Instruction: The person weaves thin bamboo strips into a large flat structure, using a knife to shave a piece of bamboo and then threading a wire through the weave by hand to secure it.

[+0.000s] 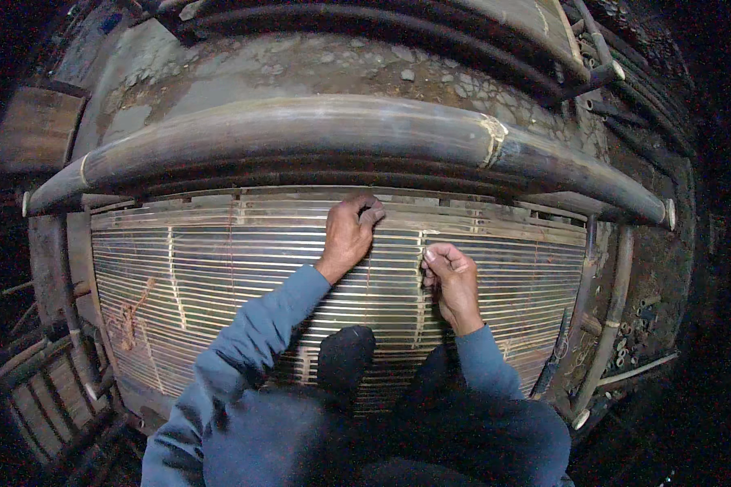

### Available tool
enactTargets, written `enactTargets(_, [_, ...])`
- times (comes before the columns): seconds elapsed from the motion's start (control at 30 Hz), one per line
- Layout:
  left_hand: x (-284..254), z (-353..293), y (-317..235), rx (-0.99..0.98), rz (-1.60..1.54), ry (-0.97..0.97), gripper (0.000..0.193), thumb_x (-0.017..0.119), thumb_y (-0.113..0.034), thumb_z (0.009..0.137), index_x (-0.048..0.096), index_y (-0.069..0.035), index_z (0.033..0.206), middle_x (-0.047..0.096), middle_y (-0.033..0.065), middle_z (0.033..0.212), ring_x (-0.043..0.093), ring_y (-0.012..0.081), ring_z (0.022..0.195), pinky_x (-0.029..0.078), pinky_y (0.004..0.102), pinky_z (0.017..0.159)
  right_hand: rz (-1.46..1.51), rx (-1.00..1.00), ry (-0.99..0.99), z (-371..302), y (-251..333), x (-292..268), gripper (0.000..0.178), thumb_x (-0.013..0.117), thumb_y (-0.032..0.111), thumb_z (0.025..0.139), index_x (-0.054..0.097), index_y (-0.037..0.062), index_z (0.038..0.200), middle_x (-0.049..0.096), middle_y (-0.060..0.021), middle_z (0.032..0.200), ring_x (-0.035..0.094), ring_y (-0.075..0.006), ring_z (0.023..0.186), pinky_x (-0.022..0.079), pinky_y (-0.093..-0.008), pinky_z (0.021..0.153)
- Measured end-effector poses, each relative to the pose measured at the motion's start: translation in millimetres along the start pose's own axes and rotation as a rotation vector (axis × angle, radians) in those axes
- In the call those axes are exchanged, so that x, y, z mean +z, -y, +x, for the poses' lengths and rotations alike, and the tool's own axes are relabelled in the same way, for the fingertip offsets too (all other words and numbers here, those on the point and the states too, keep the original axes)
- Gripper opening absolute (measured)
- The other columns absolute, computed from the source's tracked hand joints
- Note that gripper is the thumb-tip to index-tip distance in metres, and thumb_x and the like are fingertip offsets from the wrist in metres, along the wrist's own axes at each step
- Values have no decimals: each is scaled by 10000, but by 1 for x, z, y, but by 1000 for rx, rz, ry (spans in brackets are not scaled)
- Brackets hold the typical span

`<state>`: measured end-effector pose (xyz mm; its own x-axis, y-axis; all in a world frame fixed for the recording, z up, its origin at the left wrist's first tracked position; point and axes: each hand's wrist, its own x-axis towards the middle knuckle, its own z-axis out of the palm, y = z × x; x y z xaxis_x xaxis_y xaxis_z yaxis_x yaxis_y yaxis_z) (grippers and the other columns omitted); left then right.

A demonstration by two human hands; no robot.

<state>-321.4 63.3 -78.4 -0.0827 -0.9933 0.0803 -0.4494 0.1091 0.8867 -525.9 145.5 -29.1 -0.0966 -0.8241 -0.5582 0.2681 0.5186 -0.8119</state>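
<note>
A panel of thin bamboo slats (280, 243) stretches from side to side in front of me, below a thick bamboo pole (300, 130). My left hand (352, 231) is at the far part of the slats, fingers curled in. To its right and a little nearer, my right hand (455, 280) pinches thumb and forefinger together beside a pale cross strip (420, 308). What either hand holds is too small or hidden to make out. Thin reddish strings run across the slats. A tangled brown cord (130, 318) lies on the panel's left part.
A dark slim tool (559, 345) lies at the panel's right edge. Bamboo posts (613, 316) stand on the right, with cut bamboo rings (623, 345) on the ground beyond. A slatted wooden piece (53, 402) sits at lower left. Another bamboo frame (495, 40) is at the back.
</note>
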Motion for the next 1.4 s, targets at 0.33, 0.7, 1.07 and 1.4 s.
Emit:
enactTargets(0.33, [0, -12, -16, -640, -876, 62, 147, 633, -138, 951, 669, 5, 947, 604, 16, 699, 495, 76, 567, 410, 230, 520, 108, -91, 126, 44, 4, 58, 158, 695, 63, 901, 646, -24, 1023, 691, -88, 917, 664, -141, 820, 594, -291, 677])
enactTargets(0.7, [1, -17, -6, -660, -1024, 54, 152, 672, -114, 923, 673, 29, 974, 636, 32, 768, 520, 83, 628, 420, 219, 547, 233, 33, 97, 58, 3, 68, 443, 728, -1, 839, 429, -23, 1165, 641, -130, 835, 632, -177, 694, 596, -339, 605])
enactTargets(1.07, [1, -16, -9, -598, -921, 112, 125, 641, -123, 934, 658, -6, 971, 626, 33, 756, 517, 92, 618, 409, 239, 538, 58, 103, 30, 59, 3, 65, 409, 749, 57, 843, 474, -12, 1138, 627, -83, 850, 610, -145, 694, 554, -280, 536])
enactTargets(1.4, [-21, -1, 4, -468, -768, 411, 179, 635, -201, 932, 652, -24, 911, 572, 14, 701, 475, 82, 593, 391, 246, 557, -278, -155, 323, 74, 13, 51, 509, 765, 72, 825, 596, 7, 1301, 668, -38, 865, 634, -95, 761, 515, -240, 667])
